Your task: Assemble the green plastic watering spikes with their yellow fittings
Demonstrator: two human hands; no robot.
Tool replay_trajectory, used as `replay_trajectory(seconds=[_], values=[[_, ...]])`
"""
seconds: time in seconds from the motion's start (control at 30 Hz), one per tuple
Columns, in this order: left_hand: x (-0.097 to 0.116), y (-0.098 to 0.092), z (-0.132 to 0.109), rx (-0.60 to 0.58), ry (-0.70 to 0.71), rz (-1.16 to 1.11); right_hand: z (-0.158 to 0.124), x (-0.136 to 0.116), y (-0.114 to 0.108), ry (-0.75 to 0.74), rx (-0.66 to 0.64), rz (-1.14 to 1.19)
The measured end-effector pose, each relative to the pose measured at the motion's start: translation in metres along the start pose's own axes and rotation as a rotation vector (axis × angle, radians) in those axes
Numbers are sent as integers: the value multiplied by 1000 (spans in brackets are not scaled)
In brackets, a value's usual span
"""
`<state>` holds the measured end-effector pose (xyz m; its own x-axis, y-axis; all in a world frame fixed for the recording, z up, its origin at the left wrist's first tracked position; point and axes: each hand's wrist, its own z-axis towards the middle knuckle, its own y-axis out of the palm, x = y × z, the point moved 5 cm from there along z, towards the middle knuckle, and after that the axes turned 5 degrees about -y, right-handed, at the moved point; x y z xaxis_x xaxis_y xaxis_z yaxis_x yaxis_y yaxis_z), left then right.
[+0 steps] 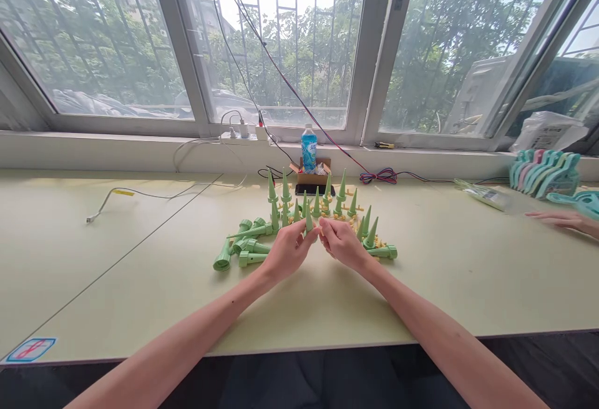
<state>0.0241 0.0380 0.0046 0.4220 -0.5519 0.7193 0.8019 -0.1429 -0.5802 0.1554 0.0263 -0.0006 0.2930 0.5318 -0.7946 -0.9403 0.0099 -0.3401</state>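
Observation:
My left hand (pixel 289 248) is closed around a green cone (pixel 308 219), which points upward near the middle of the table. Just right of it, my right hand (pixel 340 241) is closed, its fingertips pinched against the cone's side; what they hold is too small to make out. Several green spikes (pixel 272 190) stand upright behind both hands, some with small yellow pieces (pixel 359 208) on or beside them. Left of my left hand lies a pile of green spikes with wide caps (pixel 222 260). Another green spike (pixel 384 251) lies on its side beyond my right hand.
Behind the spikes are a black phone (pixel 303 190) and an open cardboard box (pixel 312 178) with a blue bottle (pixel 309 148). Cables cross the back. At right, another person's hand (pixel 561 218) rests near teal hangers (pixel 545 173) and a plastic bag (pixel 482 194).

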Motion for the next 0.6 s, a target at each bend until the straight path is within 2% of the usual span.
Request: replay_trajectory(seconds=[0.6], values=[[5,-3,-1,11,21,-19,1,6,-3,-31,26,-109]])
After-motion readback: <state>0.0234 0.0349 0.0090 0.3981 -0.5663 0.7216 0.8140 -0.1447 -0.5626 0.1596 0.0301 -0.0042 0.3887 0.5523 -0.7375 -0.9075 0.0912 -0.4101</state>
